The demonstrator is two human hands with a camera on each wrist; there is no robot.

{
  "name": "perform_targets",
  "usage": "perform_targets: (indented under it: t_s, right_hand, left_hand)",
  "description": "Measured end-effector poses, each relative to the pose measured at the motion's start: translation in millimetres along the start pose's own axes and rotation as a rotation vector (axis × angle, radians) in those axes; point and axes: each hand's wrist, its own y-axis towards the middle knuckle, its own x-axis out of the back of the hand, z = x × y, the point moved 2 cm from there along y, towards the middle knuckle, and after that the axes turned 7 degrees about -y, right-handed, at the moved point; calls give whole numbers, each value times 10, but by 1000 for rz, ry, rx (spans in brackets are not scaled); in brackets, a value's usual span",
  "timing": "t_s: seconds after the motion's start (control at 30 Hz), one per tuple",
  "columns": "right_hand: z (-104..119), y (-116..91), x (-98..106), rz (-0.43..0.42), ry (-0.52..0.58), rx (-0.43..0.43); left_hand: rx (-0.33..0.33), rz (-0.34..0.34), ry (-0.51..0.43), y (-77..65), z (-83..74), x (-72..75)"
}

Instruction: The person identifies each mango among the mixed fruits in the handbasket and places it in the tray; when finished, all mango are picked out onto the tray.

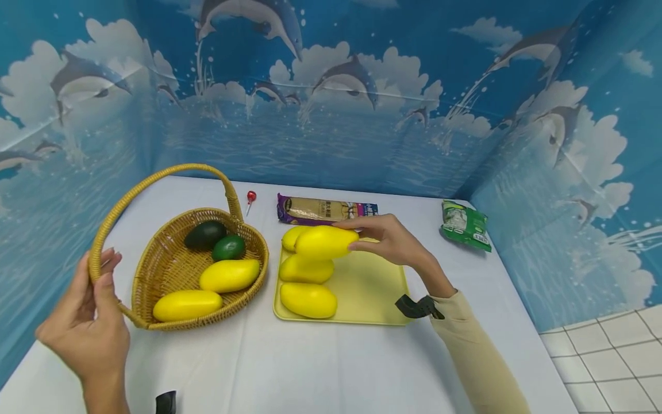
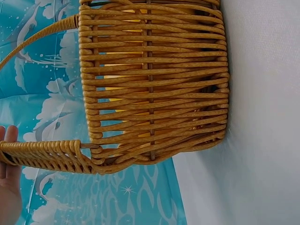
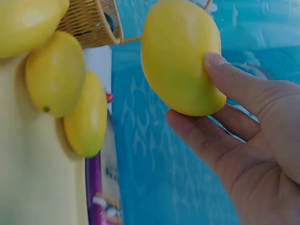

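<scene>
My left hand grips the handle of a woven basket at the left of the table. Inside the basket lie two yellow mangoes, a dark avocado and a green avocado. With thumb and fingers, my right hand pinches one end of a mango, held above the yellow tray. In the right wrist view this mango is off the tray, apart from the others. Three more mangoes rest along the tray's left side, the farthest one partly hidden behind the held mango.
Behind the tray lies a purple-edged pasta packet, with a red lollipop to its left. A green snack bag sits at the back right. Dolphin-print curtains border the white table.
</scene>
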Motion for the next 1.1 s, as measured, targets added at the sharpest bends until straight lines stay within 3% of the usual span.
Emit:
perform_targets:
  t_s: [0.23,0.43,1.1]
  right_hand:
    - [-343,-286,71,-150,-37,-83]
    - [-589,-392,117,-212,-48,-151]
    - [-1185,-495,66,-170,-38,-325]
  left_hand:
    - [-6,9,19,-7,32,33]
    - [-18,15,49,-1,137,104]
    - [-16,21,41,-11,192,122]
